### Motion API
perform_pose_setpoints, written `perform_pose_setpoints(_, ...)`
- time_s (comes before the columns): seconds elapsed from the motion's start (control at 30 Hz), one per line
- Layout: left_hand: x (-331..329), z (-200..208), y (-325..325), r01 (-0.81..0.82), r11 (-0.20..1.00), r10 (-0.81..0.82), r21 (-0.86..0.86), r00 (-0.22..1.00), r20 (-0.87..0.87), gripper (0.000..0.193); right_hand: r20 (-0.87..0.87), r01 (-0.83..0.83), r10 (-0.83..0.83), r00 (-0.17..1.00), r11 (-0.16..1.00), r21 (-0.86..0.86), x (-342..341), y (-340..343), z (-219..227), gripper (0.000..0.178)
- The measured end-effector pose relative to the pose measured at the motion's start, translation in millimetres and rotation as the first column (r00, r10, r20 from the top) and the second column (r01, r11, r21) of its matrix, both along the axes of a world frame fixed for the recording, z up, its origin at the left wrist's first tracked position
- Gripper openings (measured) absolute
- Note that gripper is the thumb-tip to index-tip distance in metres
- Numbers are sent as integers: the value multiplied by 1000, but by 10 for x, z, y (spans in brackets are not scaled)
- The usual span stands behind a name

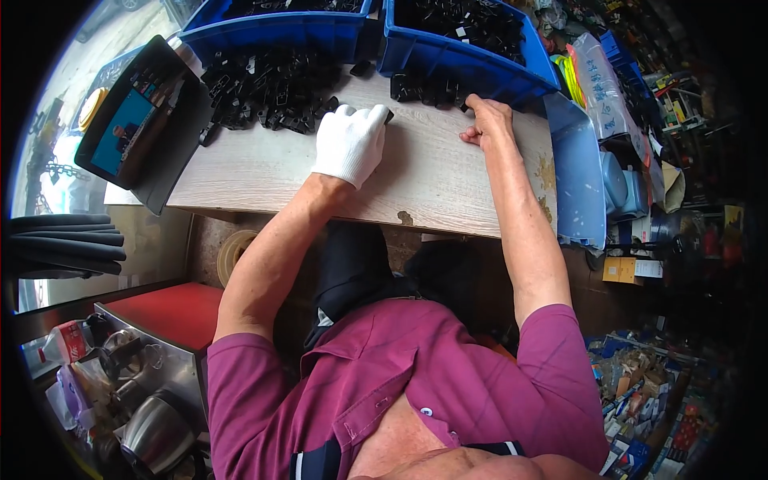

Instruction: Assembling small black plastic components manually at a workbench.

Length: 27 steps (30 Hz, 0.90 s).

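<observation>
Perhaps only a cluster [424,90] is sitting finished, a pile [276,86] waiting, left hand [350,146] pinching a part [390,117], right hand [490,122] showing unclear grip.

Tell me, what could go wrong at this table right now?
The right hand is bare, so it might get scratched if the black parts have sharp edges; the left hand wears a white glove. The loose heap lies right beside the tablet, so sliding pieces could knock against it.
</observation>
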<state>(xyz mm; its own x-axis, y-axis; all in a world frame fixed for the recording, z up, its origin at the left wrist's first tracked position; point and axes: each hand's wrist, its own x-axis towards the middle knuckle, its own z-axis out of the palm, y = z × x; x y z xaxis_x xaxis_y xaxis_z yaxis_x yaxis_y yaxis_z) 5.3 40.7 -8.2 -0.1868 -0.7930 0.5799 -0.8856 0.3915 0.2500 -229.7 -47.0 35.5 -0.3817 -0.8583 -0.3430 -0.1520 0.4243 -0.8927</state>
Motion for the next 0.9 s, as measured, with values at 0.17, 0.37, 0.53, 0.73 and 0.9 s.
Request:
perform_pose_setpoints(0.17,4,46,21,37,999,-34,17,992,-119,25,-22,-121,123,992,990,76,-135,298,-10,22)
perform_pose_setpoints(0.37,-77,63,117,166,986,-164,-23,921,-352,22,30,-293,292,956,944,154,-128,639,17,26)
perform_pose_setpoints(0.53,-305,92,278,233,967,-146,100,835,-530,26,18,-348,349,937,936,-48,-158,777,14,32)
perform_pose_setpoints(0.73,-588,120,74,279,955,-209,101,874,-439,27,-77,-543,541,837,839,-14,-132,701,57,52)
perform_pose_setpoints(0.9,-711,13,-115,306,948,-287,83,940,-183,23,-151,-575,579,801,815,72,-125,671,4,46)
